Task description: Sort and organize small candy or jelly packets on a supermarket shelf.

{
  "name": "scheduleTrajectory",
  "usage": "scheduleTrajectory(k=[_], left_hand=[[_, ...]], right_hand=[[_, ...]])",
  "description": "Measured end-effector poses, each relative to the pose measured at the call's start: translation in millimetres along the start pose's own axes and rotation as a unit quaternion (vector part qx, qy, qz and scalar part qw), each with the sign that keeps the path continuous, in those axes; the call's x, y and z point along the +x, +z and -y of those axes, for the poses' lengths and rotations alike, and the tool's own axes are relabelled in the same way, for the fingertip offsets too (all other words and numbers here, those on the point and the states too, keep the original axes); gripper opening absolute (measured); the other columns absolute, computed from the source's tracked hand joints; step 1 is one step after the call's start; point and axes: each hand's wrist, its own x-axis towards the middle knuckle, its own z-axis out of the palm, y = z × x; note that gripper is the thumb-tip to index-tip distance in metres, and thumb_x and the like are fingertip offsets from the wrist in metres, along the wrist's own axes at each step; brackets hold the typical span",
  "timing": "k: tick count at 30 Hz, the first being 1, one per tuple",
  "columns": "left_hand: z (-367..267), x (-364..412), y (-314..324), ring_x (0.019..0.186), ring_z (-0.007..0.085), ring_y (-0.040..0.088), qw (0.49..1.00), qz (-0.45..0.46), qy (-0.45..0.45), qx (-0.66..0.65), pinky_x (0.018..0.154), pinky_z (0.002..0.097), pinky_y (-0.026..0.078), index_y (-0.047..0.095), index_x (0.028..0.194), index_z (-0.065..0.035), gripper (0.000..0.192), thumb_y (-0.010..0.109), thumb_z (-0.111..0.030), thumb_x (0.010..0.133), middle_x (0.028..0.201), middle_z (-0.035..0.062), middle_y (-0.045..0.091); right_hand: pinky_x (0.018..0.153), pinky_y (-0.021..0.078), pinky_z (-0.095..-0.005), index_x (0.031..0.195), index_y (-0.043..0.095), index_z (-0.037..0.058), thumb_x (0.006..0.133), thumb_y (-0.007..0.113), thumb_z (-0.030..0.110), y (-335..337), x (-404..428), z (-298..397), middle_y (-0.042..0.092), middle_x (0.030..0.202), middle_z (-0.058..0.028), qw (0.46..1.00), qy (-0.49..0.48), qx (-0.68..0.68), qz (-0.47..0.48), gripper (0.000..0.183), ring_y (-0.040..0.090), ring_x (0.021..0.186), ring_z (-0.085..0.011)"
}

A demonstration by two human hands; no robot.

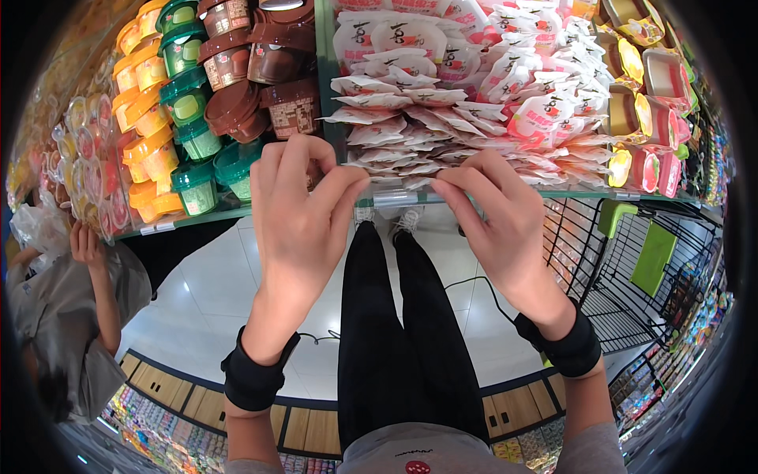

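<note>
My left hand (299,216) is at the front of the display case, with thumb and forefinger pinched near the lowest front pouches. Opposite it, my right hand (500,213) has its thumb and fingertips drawn together at the same row. A stack of flat white-and-pink spouted pouches (408,133) fills the compartment beyond both hands. Between my fingertips shows the front glass edge (394,199) with a label strip. Whether either hand grips a pouch edge is unclear. Each wrist wears a black band.
Brown (290,106), green (195,136) and orange lidded cups (154,157) are stacked to the left behind a glass divider (333,71). Trays of packaged cups (645,124) lie right. A black wire shopping cart (622,284) with green parts stands right. Another person (77,320) holds a plastic bag at left.
</note>
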Motion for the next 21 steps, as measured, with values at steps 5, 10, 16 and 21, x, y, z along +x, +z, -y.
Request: scheduleTrajectory(k=[5,10,16,21], left_hand=[[2.6,1.0,5.3,0.08,0.0223,0.046,1.0,-0.016,-0.019,-0.006,0.068,0.034,0.033,0.063,0.077,-0.0084,0.012,0.071,-0.009,0.069,0.083,0.0024,0.049],[1.5,4.0,6.0,0.076,0.0213,0.043,1.0,-0.024,-0.015,-0.009,0.064,0.031,0.035,0.064,0.079,-0.0053,0.012,0.072,-0.005,0.071,0.082,0.0046,0.045],[2.7,2.8,10.1,0.08,0.0226,0.047,0.999,-0.038,-0.021,-0.008,0.068,0.034,0.033,0.062,0.077,-0.008,0.012,0.07,-0.008,0.069,0.083,0.0024,0.05],[1.1,-0.7,11.3,0.078,0.0222,0.048,0.999,-0.047,-0.013,-0.001,0.068,0.0339,0.033,0.062,0.079,-0.0072,0.013,0.07,-0.007,0.069,0.083,0.0024,0.051]], right_hand=[[0.051,0.0409,-0.035,0.077,0.056,0.0017,0.078,0.067,0.004,7.1,3.2,-0.3,0.047,0.072,-0.0082,0.999,0.001,-0.01,-0.032,0.011,0.052,0.057,-0.0263],[0.049,0.04,-0.0354,0.076,0.055,0.0007,0.078,0.066,0.003,11.2,3.5,-1.1,0.047,0.071,-0.0088,0.999,0.004,-0.022,-0.046,0.012,0.052,0.055,-0.0265],[0.048,0.0393,-0.0354,0.075,0.054,0.0005,0.079,0.066,0.002,14.0,5.0,0.4,0.046,0.07,-0.0088,0.998,0.005,-0.024,-0.063,0.013,0.051,0.054,-0.026],[0.048,0.0392,-0.0354,0.075,0.054,0.0007,0.079,0.066,0.002,14.2,5.1,-0.3,0.046,0.069,-0.0086,0.998,0.006,-0.023,-0.066,0.013,0.051,0.054,-0.0253]])
